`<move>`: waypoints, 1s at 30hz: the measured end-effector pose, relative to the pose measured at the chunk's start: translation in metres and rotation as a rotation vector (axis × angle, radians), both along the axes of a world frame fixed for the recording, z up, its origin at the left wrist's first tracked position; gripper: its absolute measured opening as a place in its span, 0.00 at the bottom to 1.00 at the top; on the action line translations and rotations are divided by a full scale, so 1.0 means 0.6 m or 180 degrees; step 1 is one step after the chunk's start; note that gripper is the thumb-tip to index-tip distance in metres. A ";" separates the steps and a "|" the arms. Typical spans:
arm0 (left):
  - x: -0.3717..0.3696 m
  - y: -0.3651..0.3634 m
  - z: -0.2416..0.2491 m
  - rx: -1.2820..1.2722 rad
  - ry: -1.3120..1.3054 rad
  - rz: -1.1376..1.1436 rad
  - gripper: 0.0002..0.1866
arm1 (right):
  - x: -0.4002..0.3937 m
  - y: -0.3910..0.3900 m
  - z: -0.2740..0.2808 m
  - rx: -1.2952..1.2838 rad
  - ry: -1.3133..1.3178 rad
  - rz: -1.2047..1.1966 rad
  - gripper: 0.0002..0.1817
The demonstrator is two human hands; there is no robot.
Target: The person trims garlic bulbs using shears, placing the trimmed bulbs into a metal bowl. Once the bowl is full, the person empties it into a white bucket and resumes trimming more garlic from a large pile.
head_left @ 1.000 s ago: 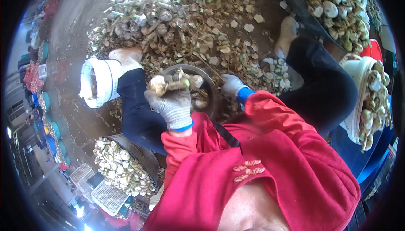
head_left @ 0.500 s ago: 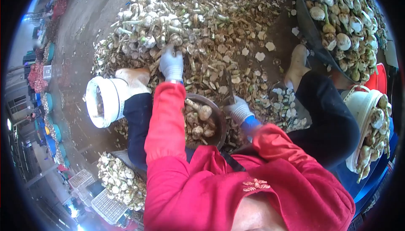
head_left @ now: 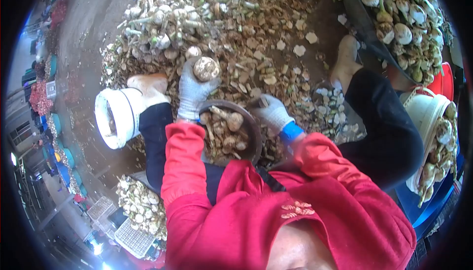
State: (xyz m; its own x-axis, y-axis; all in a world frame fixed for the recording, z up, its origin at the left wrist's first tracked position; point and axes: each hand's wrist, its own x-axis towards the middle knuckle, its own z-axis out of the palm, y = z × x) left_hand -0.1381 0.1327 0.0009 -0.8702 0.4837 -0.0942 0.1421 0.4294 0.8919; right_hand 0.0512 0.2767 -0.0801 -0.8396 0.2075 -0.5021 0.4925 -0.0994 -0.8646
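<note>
My left hand (head_left: 191, 91), in a pale knit glove, is closed around a garlic bulb (head_left: 206, 69) with its whitish, soil-marked base facing up. A wide dark bowl (head_left: 255, 139) sits between my legs, with several stemmed garlic bulbs (head_left: 227, 131) inside. To the right of the bowl's rim, my gloved right hand (head_left: 274, 115) is closed on a knife (head_left: 258, 103); its blade is hard to make out now. In front of both hands spreads a heap of garlic (head_left: 162, 23) with cut stems and trimmings.
A white bucket (head_left: 116, 117) lies tipped by my left foot. On the right stand a garlic-filled white bucket (head_left: 428, 122), a red bucket (head_left: 442, 85) and a dark container (head_left: 359, 18) of garlic. More garlic (head_left: 140, 203) and a white crate (head_left: 134, 240) are at lower left.
My left hand has come back from the heap toward the bowl, raising a garlic bulb. The knife in my right hand, upright before, is now tilted. The view has shifted slightly.
</note>
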 end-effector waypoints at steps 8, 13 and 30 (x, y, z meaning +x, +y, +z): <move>0.210 -0.093 0.023 0.0537 -0.1236 0.0253 0.44 | 0.012 -0.020 0.138 0.1914 0.0787 0.1493 0.13; 0.263 -0.094 0.060 -0.0120 0.0105 -0.0155 0.38 | 0.026 -0.024 0.152 0.2187 0.0726 0.2043 0.12; 0.295 -0.105 -0.015 0.1273 -0.1547 0.0901 0.37 | 0.041 -0.021 0.113 0.1999 0.0946 0.2205 0.11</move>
